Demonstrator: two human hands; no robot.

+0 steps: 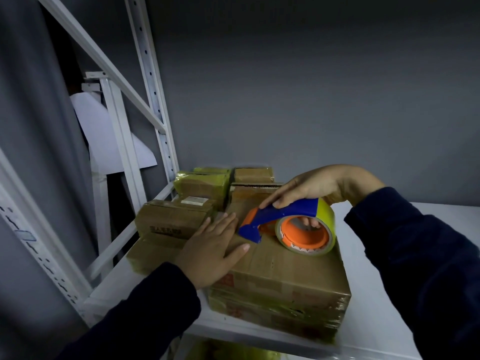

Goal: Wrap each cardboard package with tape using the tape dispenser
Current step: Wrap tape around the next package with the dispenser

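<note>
Cardboard package (285, 271) | left grip (210, 248) flat, unclenched, on top; right grip (311, 185) clamped on tape dispenser (291, 211), fingertips (313, 224) seemingly half-hidden in roll (326, 213)

No text proved legible on inspection. A row of dark printed characters (165, 231) stood on the side of the small cardboard package (168, 216) at left, too blurred to read. A white label (193, 201) lay just behind it, its print indistinguishable. Red markings (228, 279) on the near side of the front package (285, 263) were unreadable.
</note>
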